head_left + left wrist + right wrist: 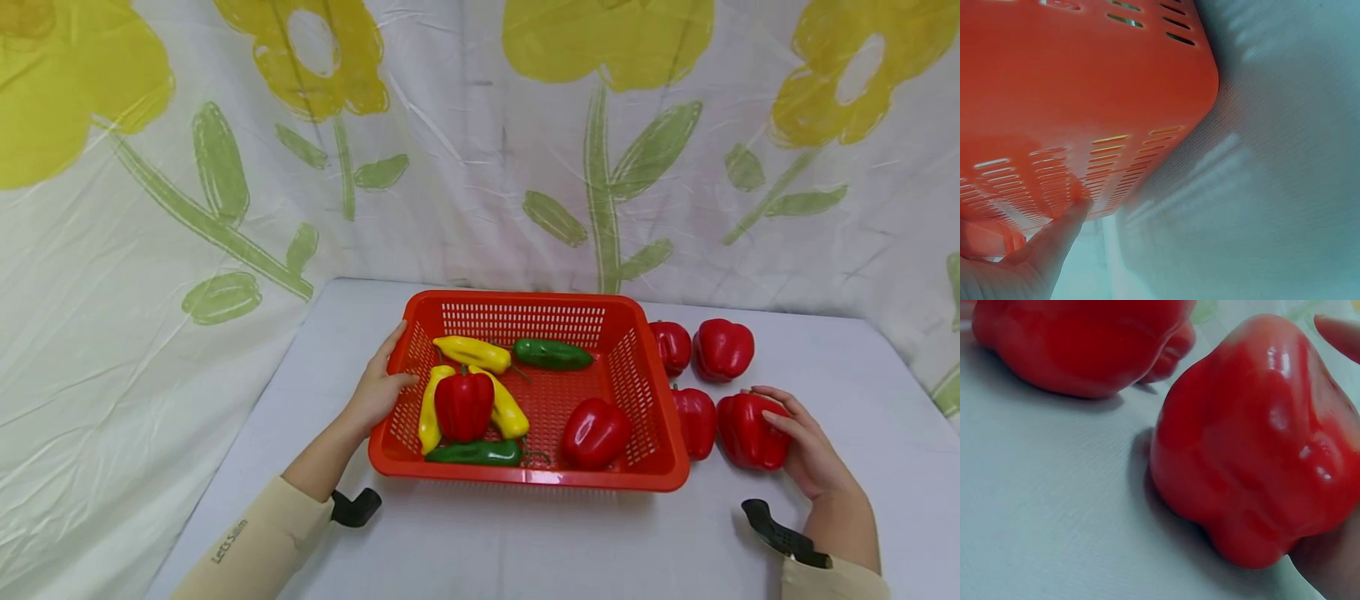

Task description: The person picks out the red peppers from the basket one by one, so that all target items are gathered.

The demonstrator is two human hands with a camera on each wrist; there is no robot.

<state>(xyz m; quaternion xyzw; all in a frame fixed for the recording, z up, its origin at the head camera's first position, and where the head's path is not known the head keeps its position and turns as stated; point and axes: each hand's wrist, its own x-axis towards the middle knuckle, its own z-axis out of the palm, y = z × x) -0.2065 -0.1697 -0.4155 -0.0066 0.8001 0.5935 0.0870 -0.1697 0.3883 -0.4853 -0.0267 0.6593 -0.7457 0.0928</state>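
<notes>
A red plastic basket [528,477] with slotted walls stands on the table. My left hand [378,387] grips its left side, thumb over the rim and fingers along the outer wall [1085,75]. Inside lie two red bell peppers [596,433], several yellow peppers [474,354] and two long green peppers [553,354]. One of the red ones rests on top of the yellow ones. Right of the basket, my right hand [813,450] holds a red bell pepper [1247,444], its thumb on the near side and fingers around the far side. That pepper sits low over the tabletop.
Three more red bell peppers stand by the basket's right side: one next to the held pepper [696,423], one behind [723,350], and one partly hidden by the rim [672,346]. A white cloth with yellow flowers [465,167] hangs behind the white table [525,542].
</notes>
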